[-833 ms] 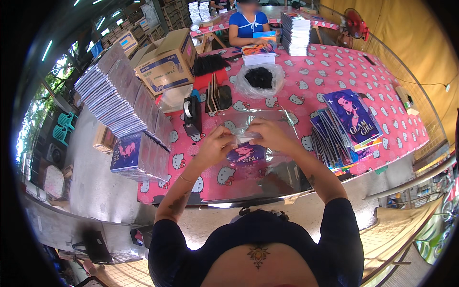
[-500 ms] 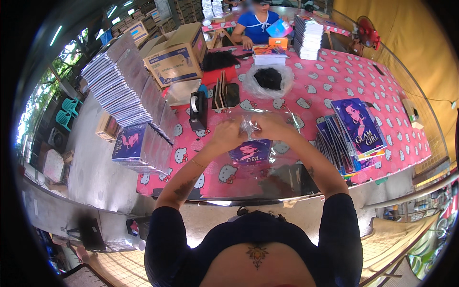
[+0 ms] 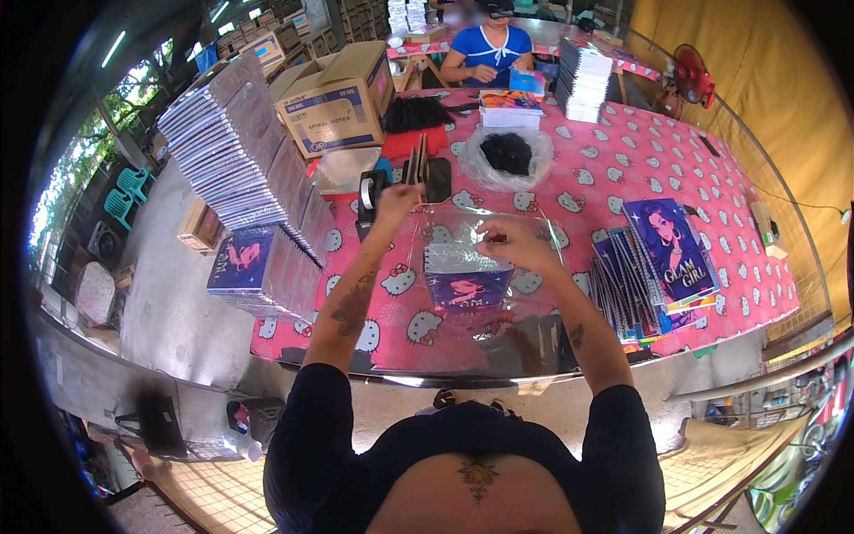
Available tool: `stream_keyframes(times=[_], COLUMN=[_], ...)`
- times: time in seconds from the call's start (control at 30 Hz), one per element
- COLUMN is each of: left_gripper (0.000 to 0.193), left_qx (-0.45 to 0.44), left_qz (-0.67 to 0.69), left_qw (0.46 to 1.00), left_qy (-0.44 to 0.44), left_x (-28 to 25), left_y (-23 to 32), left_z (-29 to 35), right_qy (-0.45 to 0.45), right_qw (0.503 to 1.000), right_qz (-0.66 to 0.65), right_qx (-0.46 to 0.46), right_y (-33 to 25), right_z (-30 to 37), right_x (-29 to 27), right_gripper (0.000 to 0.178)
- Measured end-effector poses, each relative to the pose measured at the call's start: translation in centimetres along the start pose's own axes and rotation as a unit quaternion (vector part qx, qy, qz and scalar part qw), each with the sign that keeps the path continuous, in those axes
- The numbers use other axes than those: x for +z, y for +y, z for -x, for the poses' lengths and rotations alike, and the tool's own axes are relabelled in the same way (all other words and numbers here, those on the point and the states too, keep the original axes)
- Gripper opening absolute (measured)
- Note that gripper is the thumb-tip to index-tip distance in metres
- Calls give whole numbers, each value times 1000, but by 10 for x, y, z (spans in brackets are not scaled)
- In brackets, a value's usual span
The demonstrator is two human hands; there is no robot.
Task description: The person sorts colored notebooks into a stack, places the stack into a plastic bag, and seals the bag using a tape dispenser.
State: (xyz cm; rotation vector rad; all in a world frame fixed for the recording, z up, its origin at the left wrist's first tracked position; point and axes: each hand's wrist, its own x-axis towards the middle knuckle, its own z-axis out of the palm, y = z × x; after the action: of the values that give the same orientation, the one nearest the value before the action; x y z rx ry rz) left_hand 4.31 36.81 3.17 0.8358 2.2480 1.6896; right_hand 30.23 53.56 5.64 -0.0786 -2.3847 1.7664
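A small stack of spiral notebooks (image 3: 464, 290) with purple illustrated covers lies before me, partly covered by a clear plastic sheet (image 3: 445, 233). My right hand (image 3: 519, 246) has its fingers curled on the plastic at the stack's far side. Beside the black tape dispenser (image 3: 367, 218), my left hand (image 3: 398, 203) is raised with its fingers drawn together. Whatever is between those fingers, if anything, is too small to make out.
Tall wrapped notebook stacks (image 3: 236, 160) rise at left, near a cardboard box (image 3: 334, 111). More notebooks (image 3: 672, 249) lie at right. A plastic bag with black contents (image 3: 505, 153) sits farther back. Across the pink table (image 3: 578, 182), a person in blue (image 3: 487, 53) handles booklets.
My left hand has moved from the plastic toward the tape dispenser. My right hand stays on the plastic, shifted slightly right, and more of the notebook stack shows. The person opposite has lowered a booklet.
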Motion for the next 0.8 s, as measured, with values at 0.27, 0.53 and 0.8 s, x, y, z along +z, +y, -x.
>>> stream_keyframes(times=[0.27,0.53,0.8], left_gripper=[28,12,16], left_qx=[-251,-172,231], left_qz=[104,184,-251], left_qw=[960,951,923], left_qy=[73,178,-180], left_x=[-90,-62,-56], left_y=[-118,-164,81], left_z=[-15,39,29], right_qy=[86,86,102], right_qw=[996,996,993], right_qz=[-13,-7,6], right_qx=[36,38,52], right_y=[10,5,-4], right_z=[1,5,10], right_x=[8,12,14], right_gripper=[37,33,35])
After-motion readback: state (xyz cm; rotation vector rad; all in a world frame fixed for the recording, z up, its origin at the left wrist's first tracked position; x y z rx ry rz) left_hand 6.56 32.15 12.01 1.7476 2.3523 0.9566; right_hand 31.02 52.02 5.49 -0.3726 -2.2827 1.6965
